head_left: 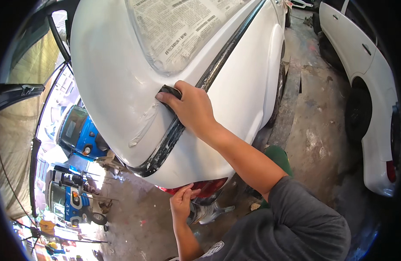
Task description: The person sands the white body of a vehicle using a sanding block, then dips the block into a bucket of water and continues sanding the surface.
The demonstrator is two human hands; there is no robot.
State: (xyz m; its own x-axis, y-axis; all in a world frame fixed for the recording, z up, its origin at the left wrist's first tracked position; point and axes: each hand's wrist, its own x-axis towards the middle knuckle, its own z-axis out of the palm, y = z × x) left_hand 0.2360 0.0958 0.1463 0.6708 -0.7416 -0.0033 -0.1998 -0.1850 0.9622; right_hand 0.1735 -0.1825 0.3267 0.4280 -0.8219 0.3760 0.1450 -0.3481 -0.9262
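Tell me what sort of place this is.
Most likely an auto body or paint shop: newspaper sheets mask part of a white car, the right hand holds a black pad against it, and a second white car stands nearby.

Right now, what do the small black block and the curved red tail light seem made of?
Small black block: possibly rubber or foam; its mostly dull, dark surface leaves that open. Curved red tail light: likely plastic with a glossy finish, judging by its sheen.
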